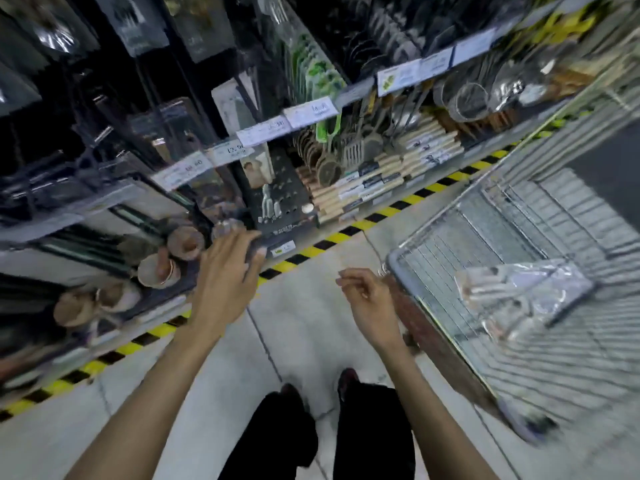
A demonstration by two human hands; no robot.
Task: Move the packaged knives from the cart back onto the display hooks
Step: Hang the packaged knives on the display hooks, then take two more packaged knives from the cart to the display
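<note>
Packaged knives point(519, 296) in clear plastic lie in the wire shopping cart point(433, 258) at the right. More dark knife packages point(104, 157) hang on display hooks at the upper left. My left hand point(230, 271) is stretched forward with relaxed fingers in front of the lower shelf and holds nothing. My right hand point(367, 299) hangs over the floor just left of the cart's corner, fingers loosely curled and empty. The whole view is motion-blurred.
Price labels point(263, 131) run along the shelf rail. Wooden-handled utensils point(398, 168), strainers point(471, 98) and wooden bowls point(159, 268) fill the shelves. A yellow-black hazard strip point(311, 251) marks the shelf base on the pale tiled floor. My legs and shoes point(348, 379) are below.
</note>
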